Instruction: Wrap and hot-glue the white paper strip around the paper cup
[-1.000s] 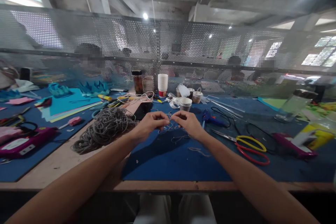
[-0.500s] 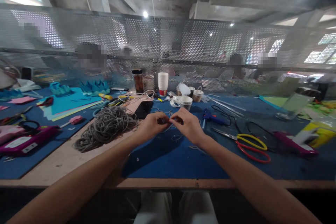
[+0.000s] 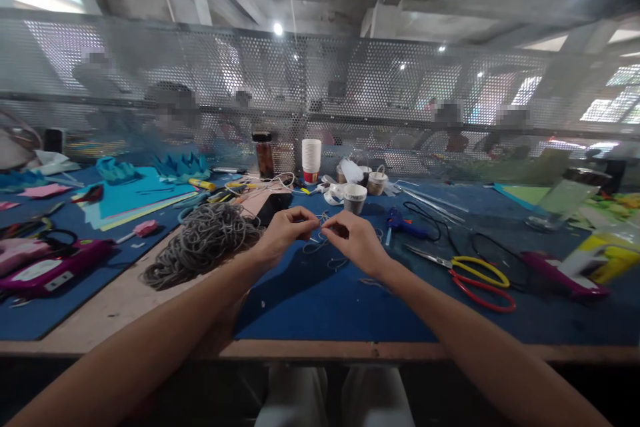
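My left hand (image 3: pixel 287 232) and my right hand (image 3: pixel 356 238) meet fingertip to fingertip above the blue mat (image 3: pixel 340 310), both closed in a pinch. A thin grey cord (image 3: pixel 314 249) runs from the fingertips and hangs in a loose loop below them. The short stretch between the fingers is too fine to make out well. Left of my left hand lies a big tangled heap of grey cord (image 3: pixel 203 240). More thin loops and a short bundle of cord (image 3: pixel 374 283) lie on the mat near my right hand.
Scissors (image 3: pixel 480 273) with yellow and red handles and a blue glue gun (image 3: pixel 407 223) lie to the right. Paper cups (image 3: pixel 311 160), a grey cup (image 3: pixel 355 199) and a dark-lidded jar (image 3: pixel 263 155) stand behind. Blue paper sheets (image 3: pixel 135 197) lie left. A perforated screen (image 3: pixel 330 80) closes the back.
My left fingers have straightened and drawn slightly away from my right fingertips. A loop of thin cord now shows below my left hand. The tools and heap stay put.
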